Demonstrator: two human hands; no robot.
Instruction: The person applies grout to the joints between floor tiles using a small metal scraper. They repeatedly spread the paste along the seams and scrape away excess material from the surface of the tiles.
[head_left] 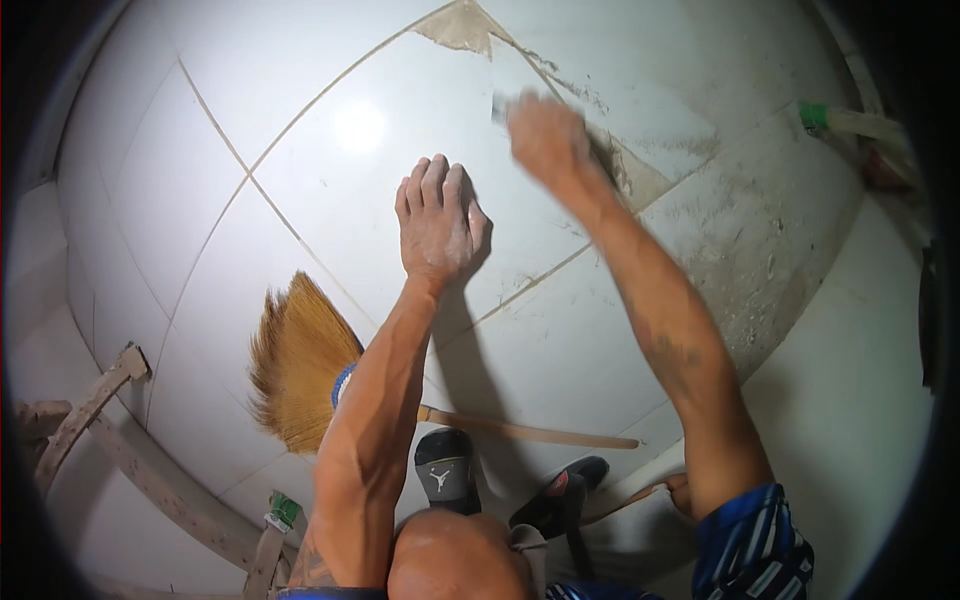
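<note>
My left hand (436, 222) lies palm down on a white floor tile (340, 210), its fingers stretched out and slightly apart. Farther off and to the right, my right hand (548, 135) is closed and smeared by motion. A flat, scraper-like tool (497, 106) shows as a grey edge at its left side; the rest is hidden or blurred. Around that hand, a beige patch (460, 28) marks the tile's far corner and another beige patch (638, 180) lies beside my right wrist. Grey smears run along the joint between them.
A straw broom (303, 365) lies left of my left forearm, its wooden handle (540, 434) stretching right before my feet. Black sandals (447, 470) are below. Grey grime (760, 260) coats the tiles at right. Dirty stool-like legs (95, 410) stand at left, and a green-tipped leg (815, 117) at far right.
</note>
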